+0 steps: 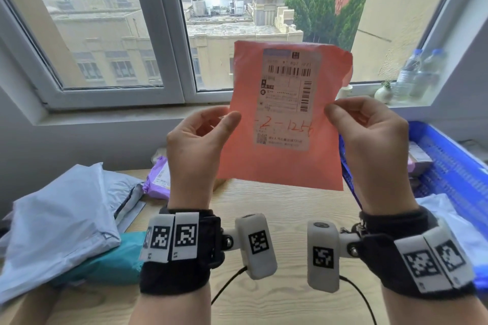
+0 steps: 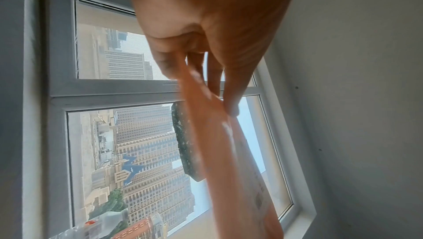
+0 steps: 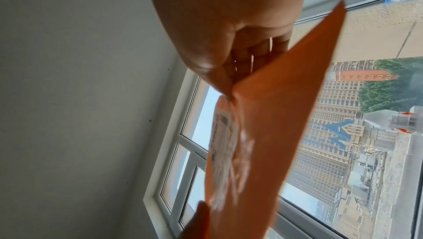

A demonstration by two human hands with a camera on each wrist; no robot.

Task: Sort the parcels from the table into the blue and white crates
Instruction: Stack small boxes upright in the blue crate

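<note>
Both hands hold a flat orange parcel (image 1: 284, 116) upright in the air above the wooden table (image 1: 277, 219), in front of the window (image 1: 169, 34). The left hand (image 1: 196, 148) pinches the parcel's left edge between thumb and fingers, and the right hand (image 1: 369, 140) pinches the right edge the same way; in both grips the fingers behind the sheet are hidden in the head view. The white shipping label (image 1: 287, 99) faces the camera, with barcodes and red handwriting across its lower part; the small print is too blurred to read, and the first red stroke runs off the label's left border.

In the left wrist view the parcel shows only edge-on as a smeared orange strip, so the label there is hard to make out. The right wrist view is blurred too, showing the label as a white smudge.

On the table to the left lies a heap of grey parcels (image 1: 60, 221), with a teal parcel (image 1: 116, 261) mostly buried under them and a purple parcel (image 1: 158, 179) partly hidden behind the left wrist. The blue crate (image 1: 449, 166) stands at the right, cut off by the frame edge and partly covered by the right arm; what lies inside it is only dimly visible. Clear bottles (image 1: 420, 74) stand on the sill at the far right
</note>
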